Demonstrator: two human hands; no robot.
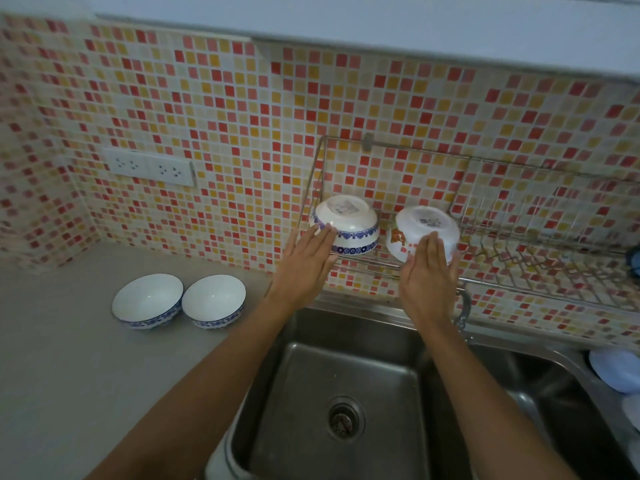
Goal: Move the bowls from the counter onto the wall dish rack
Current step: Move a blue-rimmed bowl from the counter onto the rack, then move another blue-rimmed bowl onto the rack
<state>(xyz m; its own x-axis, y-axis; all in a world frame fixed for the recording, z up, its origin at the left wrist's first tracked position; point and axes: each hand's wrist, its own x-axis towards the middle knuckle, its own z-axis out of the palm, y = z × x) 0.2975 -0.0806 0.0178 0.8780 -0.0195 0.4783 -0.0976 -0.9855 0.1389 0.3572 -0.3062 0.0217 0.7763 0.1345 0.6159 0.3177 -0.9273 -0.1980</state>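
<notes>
Two bowls sit upside down on the wire wall dish rack [485,271] fixed to the tiled wall [242,116] above the sink [346,393]. The blue-patterned bowl [346,225] is at the rack's left end, its blue band running round the rim at the bottom. Just to its right, apart from it, the orange-patterned bowl [424,233] lies tilted, its base turned up and toward the camera. The left hand [306,263] is flat and spread wide, fingers straight, with the fingertips touching the near left side of the blue-patterned bowl; it grips nothing. The right hand [427,275] is likewise opened out with fingers extended, laid against the near face of the orange-patterned bowl and partly covering it, not closed around it. Both forearms reach up from the near edge across the sink. On the grey counter [69,375] to the left, two more blue-rimmed bowls stand upright and side by side, almost touching: the left counter bowl [147,301] and the right counter bowl [214,301], both well apart from the hands. A white double socket [150,167] is on the wall above them.
</notes>
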